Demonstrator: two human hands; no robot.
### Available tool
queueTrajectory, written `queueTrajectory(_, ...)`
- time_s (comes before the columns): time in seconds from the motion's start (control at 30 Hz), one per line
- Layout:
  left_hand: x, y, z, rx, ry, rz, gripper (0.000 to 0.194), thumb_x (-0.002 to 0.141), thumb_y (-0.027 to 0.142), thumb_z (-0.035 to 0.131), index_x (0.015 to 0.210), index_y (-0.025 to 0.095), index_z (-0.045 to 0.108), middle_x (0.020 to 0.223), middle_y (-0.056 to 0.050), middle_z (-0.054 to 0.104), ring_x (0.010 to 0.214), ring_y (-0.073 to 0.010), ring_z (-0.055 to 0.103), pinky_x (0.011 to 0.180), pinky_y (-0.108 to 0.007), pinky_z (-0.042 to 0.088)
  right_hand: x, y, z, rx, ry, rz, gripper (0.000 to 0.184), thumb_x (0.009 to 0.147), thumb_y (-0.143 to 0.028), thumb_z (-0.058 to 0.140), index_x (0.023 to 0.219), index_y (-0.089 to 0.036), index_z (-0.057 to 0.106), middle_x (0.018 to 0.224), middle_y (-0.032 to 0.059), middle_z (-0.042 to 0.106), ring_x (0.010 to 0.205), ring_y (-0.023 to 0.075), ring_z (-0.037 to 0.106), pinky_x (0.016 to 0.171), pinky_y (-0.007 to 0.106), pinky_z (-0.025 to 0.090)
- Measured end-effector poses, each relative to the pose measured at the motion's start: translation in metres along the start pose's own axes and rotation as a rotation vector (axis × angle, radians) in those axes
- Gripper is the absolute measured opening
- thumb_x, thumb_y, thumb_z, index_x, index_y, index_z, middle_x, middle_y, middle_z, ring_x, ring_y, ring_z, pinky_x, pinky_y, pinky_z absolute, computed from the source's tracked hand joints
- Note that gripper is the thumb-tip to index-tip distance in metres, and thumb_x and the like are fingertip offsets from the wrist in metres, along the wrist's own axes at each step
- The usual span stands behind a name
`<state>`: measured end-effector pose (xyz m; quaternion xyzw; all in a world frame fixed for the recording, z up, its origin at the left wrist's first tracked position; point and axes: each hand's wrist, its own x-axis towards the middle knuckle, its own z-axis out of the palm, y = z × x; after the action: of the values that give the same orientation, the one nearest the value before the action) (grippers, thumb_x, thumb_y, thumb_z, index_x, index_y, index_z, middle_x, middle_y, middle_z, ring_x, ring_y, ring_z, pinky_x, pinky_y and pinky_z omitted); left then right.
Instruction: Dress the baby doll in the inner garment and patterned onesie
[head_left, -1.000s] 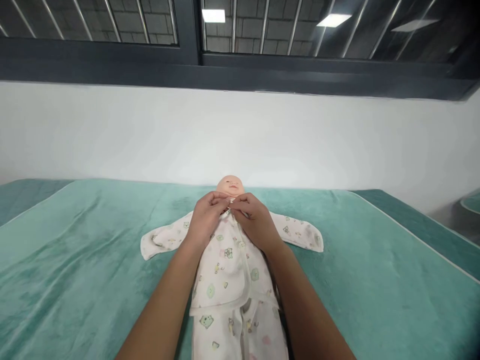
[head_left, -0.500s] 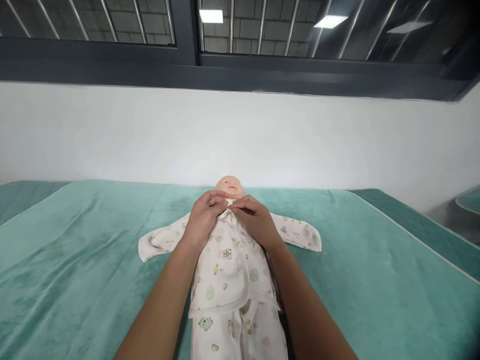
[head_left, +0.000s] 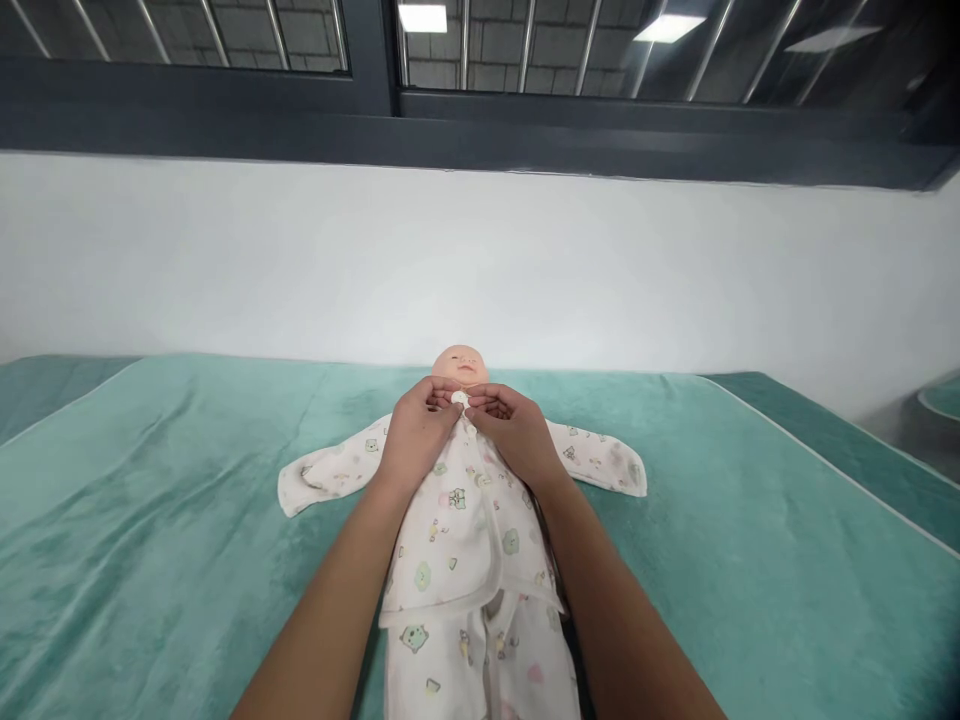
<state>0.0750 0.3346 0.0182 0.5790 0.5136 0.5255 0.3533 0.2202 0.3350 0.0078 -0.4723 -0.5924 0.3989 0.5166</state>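
Observation:
A baby doll [head_left: 460, 364] lies on its back, head toward the wall, its neck partly hidden by my fingers. It wears a white printed baby shirt [head_left: 454, 540] with both sleeves spread out sideways, over matching printed pants [head_left: 442, 665]. My left hand [head_left: 421, 425] pinches the shirt's collar from the left, fingers closed. From the right, my right hand [head_left: 514, 425] pinches the same collar, its fingertips almost meeting the left ones. A small white bit of the neckline shows between them. The fastening itself is too small to make out.
A green plush blanket [head_left: 187, 500] with a pale piped edge covers the surface under the doll. Behind it stands a white wall [head_left: 480, 270], below a dark window frame [head_left: 480, 140] with metal bars outside. Another green padded edge [head_left: 941, 398] shows at far right.
Both hands have shifted slightly at the collar, and the fingers have drawn in closer around it, lifting the neckline a little. The view has tilted down very slightly.

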Motion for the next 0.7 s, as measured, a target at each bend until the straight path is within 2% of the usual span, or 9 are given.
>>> queueTrajectory(0.17,0.0012,-0.0017,0.0,0.095,-0.005,0.023,0.016,0.078,0.021,0.06,0.09,0.022,0.07,0.077,0.001,0.065,0.071,-0.0141,0.059,0.066,-0.025,0.044,0.0014,0.0022,-0.0012,0.03,-0.017,-0.039,0.021,0.075,-0.025,0.068,0.095,-0.022,0.073,0.095,0.0021,0.072,0.087,0.0163,0.065,0.083,0.03,0.05)
queueTrajectory(0.33,-0.0017,0.0012,-0.0001,0.151,0.009,0.102,0.015,0.081,0.019,0.058,0.09,0.021,0.069,0.086,-0.002,0.069,0.076,-0.0162,0.061,0.072,-0.028,0.045,0.0024,0.0049,-0.0027,0.081,-0.04,-0.056,0.018,0.078,-0.025,0.066,0.094,-0.022,0.074,0.096,0.0024,0.074,0.091,0.0173,0.066,0.087,0.032,0.05)
queueTrajectory(0.53,-0.0015,0.0003,0.0001,0.099,-0.006,0.174,0.017,0.081,0.015,0.056,0.085,0.022,0.071,0.092,-0.004,0.068,0.079,-0.0175,0.06,0.077,-0.029,0.045,0.0033,0.0048,-0.0004,0.053,0.023,-0.014,0.014,0.075,-0.029,0.068,0.086,-0.022,0.07,0.085,0.0014,0.071,0.082,0.0172,0.064,0.078,0.031,0.05)
queueTrajectory(0.7,-0.0006,0.0001,-0.0001,0.073,-0.018,0.163,0.02,0.081,0.014,0.056,0.086,0.022,0.074,0.094,-0.004,0.069,0.082,-0.0178,0.061,0.079,-0.03,0.044,0.0043,0.0024,0.0012,0.002,0.038,-0.005,0.013,0.073,-0.03,0.068,0.083,-0.022,0.066,0.078,-0.0004,0.068,0.074,0.0159,0.061,0.072,0.029,0.048)
